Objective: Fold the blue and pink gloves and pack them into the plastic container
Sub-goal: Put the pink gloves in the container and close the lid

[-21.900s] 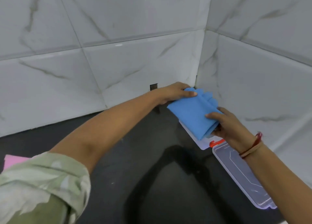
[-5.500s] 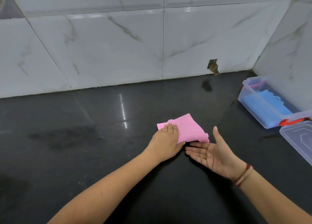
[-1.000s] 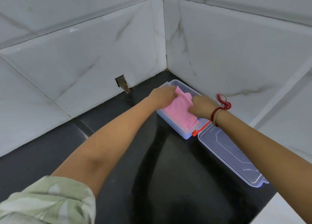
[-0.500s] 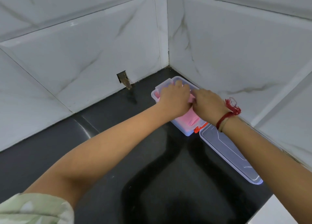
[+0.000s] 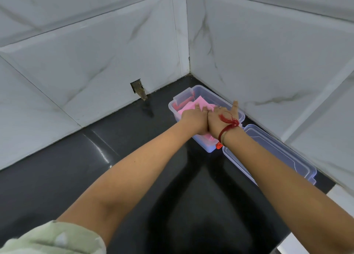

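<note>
The clear plastic container (image 5: 209, 150) stands in the corner of the black counter, against the right wall. The folded pink gloves (image 5: 199, 105) lie inside it, on top. No blue glove shows; what is under the pink is hidden. My left hand (image 5: 194, 119) and my right hand (image 5: 222, 119) rest side by side, palms down, pressing flat on the pink gloves inside the container. The right thumb sticks out toward the wall. Neither hand grips anything.
The container's clear lid (image 5: 272, 154) lies open side up just right of it, along the wall, beside a red clasp (image 5: 218, 146). White marble tile walls meet at the corner (image 5: 188, 69). A small hole (image 5: 138, 89) breaks the back wall. The black counter (image 5: 95, 167) spreads left.
Both hands have flattened onto the pink gloves, pushing them lower into the container. Half a second ago the fingers were curled over the pink fabric.
</note>
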